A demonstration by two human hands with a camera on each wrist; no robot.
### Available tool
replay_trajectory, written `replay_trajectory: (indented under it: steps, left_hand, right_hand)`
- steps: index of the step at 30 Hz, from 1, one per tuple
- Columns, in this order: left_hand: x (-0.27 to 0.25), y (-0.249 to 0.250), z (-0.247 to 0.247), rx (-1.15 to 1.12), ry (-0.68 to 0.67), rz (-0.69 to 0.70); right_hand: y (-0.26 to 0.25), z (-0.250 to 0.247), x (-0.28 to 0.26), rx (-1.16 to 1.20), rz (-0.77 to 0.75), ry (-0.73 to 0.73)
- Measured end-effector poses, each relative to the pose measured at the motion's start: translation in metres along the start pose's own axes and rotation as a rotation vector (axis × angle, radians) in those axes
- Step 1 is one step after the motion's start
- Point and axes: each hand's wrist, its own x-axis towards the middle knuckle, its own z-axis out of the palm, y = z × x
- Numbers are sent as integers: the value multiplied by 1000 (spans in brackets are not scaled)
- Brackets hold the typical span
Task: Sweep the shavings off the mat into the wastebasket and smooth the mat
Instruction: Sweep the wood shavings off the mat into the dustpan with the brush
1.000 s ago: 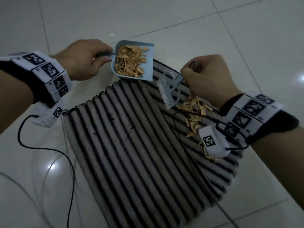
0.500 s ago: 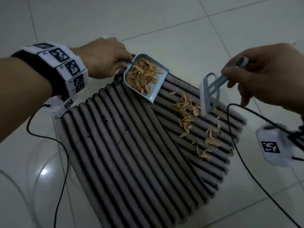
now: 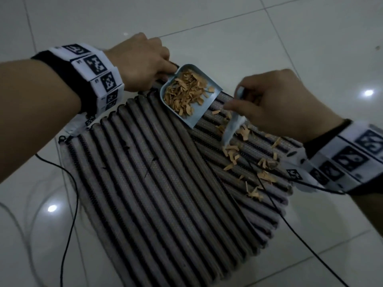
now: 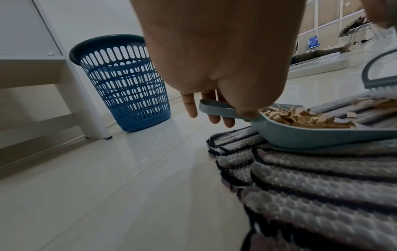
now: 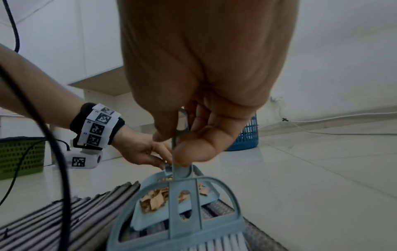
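Note:
A striped grey and black mat [image 3: 165,193] lies on the tiled floor. My left hand [image 3: 143,63] grips the handle of a light blue dustpan [image 3: 209,100] that holds tan shavings [image 3: 184,94]; the pan's lip rests on the mat's far part [image 4: 300,135]. My right hand [image 3: 275,104] pinches the handle of a small blue brush [image 3: 232,129], its bristles down on the mat beside the pan [image 5: 214,242]. Loose shavings [image 3: 259,172] are scattered on the mat's right side. A blue slotted wastebasket [image 4: 122,83] stands on the floor beyond the mat.
A white furniture leg [image 4: 86,105] stands left of the wastebasket. A green crate [image 5: 19,156] sits on the floor at the left. Black cables [image 3: 70,204] trail over the floor and across the mat's right side. White cords [image 5: 322,125] run along the far wall.
My right hand has swung back in from the right and lowered the brush onto the mat by the pan. The dustpan has settled lower, lip on the mat.

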Motion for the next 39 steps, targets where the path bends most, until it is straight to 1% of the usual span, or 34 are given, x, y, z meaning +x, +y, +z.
replay_trajectory:
  steps: [3,6,9,11,13,16,17,18,21,26,29,31,33,36,37,39]
  left_hand:
    - [0,0,2,13,-5,18]
    - [0,1,3,20,-1,28]
    - [-2,2,4,12,5,18]
    - [-3,2,4,-6,1,-4]
    - [-4,2,6,-15,-6,-14]
    - [-5,1,6,-4,-7,2]
    - [-4,1,5,1,-9,6]
    - [-4,1,3,7,-14,7]
    - [-5,4,-2,22,-17,19]
    - [-10,5,-3,40,-56,15]
    - [-11,5,-3,35,-40,24]
    - [-11,4,-3,36,-26,22]
    - [-11,4,-1,28,-15,21]
    - [-11,3,1,19,2,31]
    - [-11,3,2,22,4,36]
    - [-10,2,3,31,6,42]
  right_hand:
    - [-11,12,21,49,-45,75]
    - [-18,12,33,78,-55,140]
    - [-18,-2,28,69,-61,207]
    - [-14,-16,20,44,-38,222]
    - [-8,-24,12,-1,-32,158]
    - [-5,-11,9,-90,-46,-26]
    - [-6,-2,10,-95,-73,-45]
    - [-7,7,13,-84,-110,-34]
    - [-15,27,27,-33,-181,59]
    - [-23,31,44,2,-231,211]
    - [-23,22,40,45,-217,306]
    - [-18,12,36,62,-189,340]
    - [-14,3,32,34,-156,297]
    - [-12,7,29,-50,-111,131]
    - [-14,13,30,-67,-106,100]
    - [-17,26,36,-66,-101,113]
